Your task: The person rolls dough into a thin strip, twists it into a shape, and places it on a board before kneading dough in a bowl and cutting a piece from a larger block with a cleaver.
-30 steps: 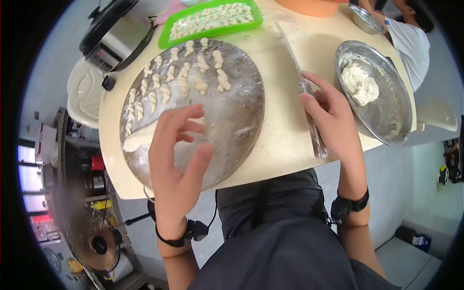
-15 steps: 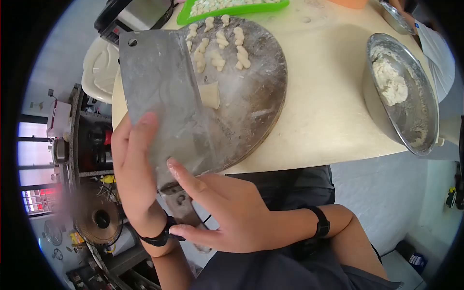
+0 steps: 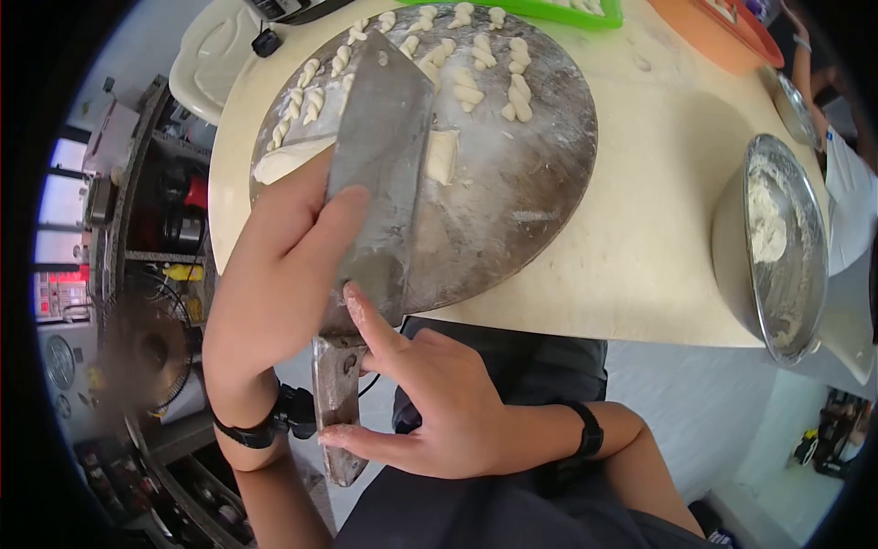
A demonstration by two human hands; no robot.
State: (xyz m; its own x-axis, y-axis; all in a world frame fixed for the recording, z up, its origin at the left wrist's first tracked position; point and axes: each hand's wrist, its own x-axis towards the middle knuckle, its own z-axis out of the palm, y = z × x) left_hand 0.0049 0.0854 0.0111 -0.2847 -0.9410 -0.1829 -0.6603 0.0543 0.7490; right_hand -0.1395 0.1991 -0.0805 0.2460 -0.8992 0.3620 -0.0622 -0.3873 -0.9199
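A broad metal cleaver (image 3: 384, 137) is held tilted over the near left part of a round, floured board (image 3: 530, 183). My right hand (image 3: 448, 403) grips its handle, thumb on the handle and index finger extended along the base of the blade. My left hand (image 3: 283, 256) holds the blade, thumb on the face towards me; its other fingers are partly hidden behind the metal. Just right of the blade lies a flat cut piece of dough (image 3: 442, 157). A dough roll (image 3: 283, 163) lies left of it, partly covered by my left hand. Several twisted dough pieces (image 3: 519, 96) are spread across the board's far side.
A metal bowl (image 3: 732, 238) with a dough lump (image 3: 766, 224) stands on the cream table (image 3: 658, 183) at right. At the back are a green tray (image 3: 572, 13) and an orange basin (image 3: 709, 37). Another person's arm (image 3: 805, 69) shows at far right.
The cleaver has turned, so its face looks narrower and stands more upright. My left hand has shifted right along with it. The view has shifted, showing more twists and the dough roll.
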